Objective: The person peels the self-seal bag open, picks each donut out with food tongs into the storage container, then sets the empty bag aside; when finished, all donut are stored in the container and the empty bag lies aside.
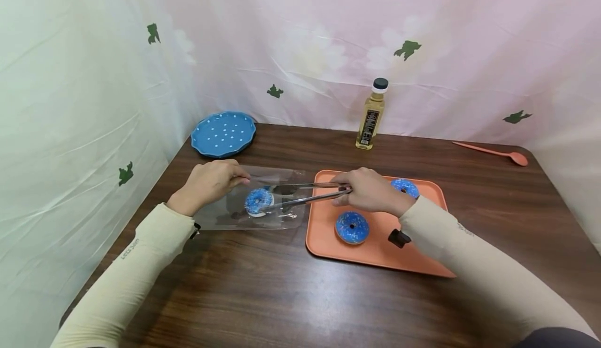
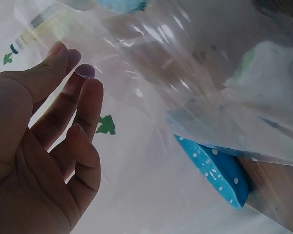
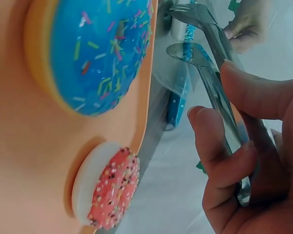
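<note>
My left hand pinches the upper edge of a clear plastic bag between thumb and fingers. A blue sprinkled donut is in the bag, seen through the film. My right hand grips metal tongs, which reach left into the bag's opening. Their two arms stand apart, with the ends close to the donut; contact cannot be made out. Below my right hand lies an orange tray bearing another blue donut. A pink sprinkled donut shows on the tray in the right wrist view.
One more blue donut sits at the tray's far side, partly behind my right forearm. A blue dotted plate is at the back left. Behind the tray stands an oil bottle; an orange spoon lies at the back right.
</note>
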Demonstrator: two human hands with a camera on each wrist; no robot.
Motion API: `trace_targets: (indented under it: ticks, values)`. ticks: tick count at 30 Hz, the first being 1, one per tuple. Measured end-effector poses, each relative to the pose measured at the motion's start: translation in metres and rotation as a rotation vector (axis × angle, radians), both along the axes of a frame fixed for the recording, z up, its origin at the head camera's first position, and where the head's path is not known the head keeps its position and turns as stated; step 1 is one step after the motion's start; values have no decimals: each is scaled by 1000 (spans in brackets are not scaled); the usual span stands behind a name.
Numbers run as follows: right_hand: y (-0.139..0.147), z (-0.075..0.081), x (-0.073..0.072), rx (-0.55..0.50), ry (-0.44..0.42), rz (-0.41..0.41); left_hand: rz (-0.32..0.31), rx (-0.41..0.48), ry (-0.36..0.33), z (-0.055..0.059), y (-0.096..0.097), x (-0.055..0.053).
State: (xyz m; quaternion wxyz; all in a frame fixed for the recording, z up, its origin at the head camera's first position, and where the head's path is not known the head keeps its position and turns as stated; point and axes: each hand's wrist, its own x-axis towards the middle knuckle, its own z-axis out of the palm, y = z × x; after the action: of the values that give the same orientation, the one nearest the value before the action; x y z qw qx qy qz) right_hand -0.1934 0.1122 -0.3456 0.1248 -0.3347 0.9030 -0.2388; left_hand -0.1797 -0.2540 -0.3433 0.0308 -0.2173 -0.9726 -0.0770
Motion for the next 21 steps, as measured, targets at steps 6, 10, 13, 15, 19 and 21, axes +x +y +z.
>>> trace_targets:
  ticks: [6,10,13,15,19,21]
  values:
    - [-1,0,1,0,-32,-7,-2,0,-12,-2,2,-1]
    - [-10,-1,1,-25,-75,10,1,-15,-14,-1,2,-2]
    - [-15,-1,1,-39,-80,30,9,-28,-13,-1,3,-2]
    - [-18,-1,0,-47,-77,40,18,-34,-16,0,3,-1]
    - [-20,-2,-2,-76,-84,71,40,-34,-20,1,3,-1]
    - [-21,-1,-3,-85,-89,72,48,-32,-18,2,3,-1]
